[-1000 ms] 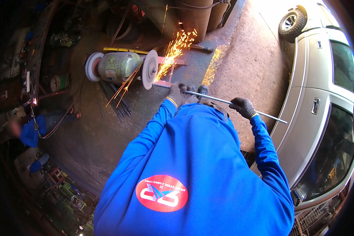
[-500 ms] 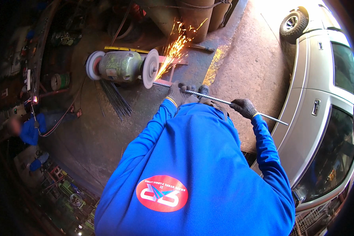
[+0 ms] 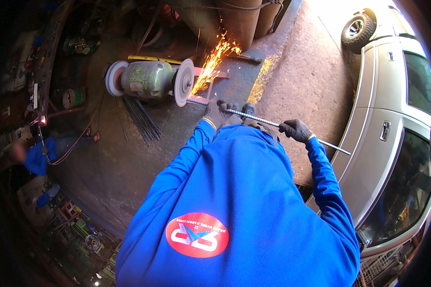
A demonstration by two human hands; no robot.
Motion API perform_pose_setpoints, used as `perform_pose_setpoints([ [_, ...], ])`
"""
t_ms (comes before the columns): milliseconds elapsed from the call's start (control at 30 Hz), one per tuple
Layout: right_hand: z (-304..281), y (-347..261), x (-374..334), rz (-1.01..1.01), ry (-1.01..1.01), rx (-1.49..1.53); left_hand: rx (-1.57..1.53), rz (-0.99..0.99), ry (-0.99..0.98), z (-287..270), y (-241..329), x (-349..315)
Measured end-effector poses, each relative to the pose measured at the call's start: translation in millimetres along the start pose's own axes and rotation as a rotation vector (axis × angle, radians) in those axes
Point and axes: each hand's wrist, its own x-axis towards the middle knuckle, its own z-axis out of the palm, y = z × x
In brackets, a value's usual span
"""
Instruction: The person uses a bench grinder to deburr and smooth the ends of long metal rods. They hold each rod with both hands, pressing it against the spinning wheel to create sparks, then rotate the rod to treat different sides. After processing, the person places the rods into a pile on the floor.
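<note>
A ribbed steel rod (image 3: 256, 118) runs from the grinding wheel (image 3: 183, 83) down to the right. My left hand (image 3: 218, 113), in a dark work glove, grips it close to the wheel. Farther along the rod, my right hand (image 3: 296, 130), gloved the same way, is closed round it, and the rod's free end sticks out past it. The rod's far tip meets the right wheel of the green bench grinder (image 3: 147, 79). Orange sparks (image 3: 215, 62) fly up and away from that contact. A second wheel (image 3: 114, 79) sits on the grinder's left side.
Several thin rods (image 3: 141, 119) lie on the floor below the grinder. A silver vehicle (image 3: 368, 138) stands close on my right. Large cylinders (image 3: 239, 24) stand behind the sparks. At far left a person in blue (image 3: 36, 158) holds a tool near a bright glow.
The spray of sparks has changed shape and looks thicker. Both hands and the rod stay nearly where they were.
</note>
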Motion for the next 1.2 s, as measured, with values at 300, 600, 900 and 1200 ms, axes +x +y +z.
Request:
perform_pose_setpoints([
  [300, -2, -11, 3, 0.141, -0.063, 0.115, 0.037, 0.035, 0.008, 0, -1, 0],
  [600, -14, -24, 5, 0.254, -0.230, 0.183, 0.059, 0.051, -0.051, -5, -1, 7],
  [900, -16, -13, 13, 0.265, -0.337, 0.289, 0.018, 0.049, -0.033, -3, -1, 7],
  [1200, -15, -6, 18, 0.263, -0.386, 0.352, 0.012, 0.048, -0.011, -2, -1, 3],
])
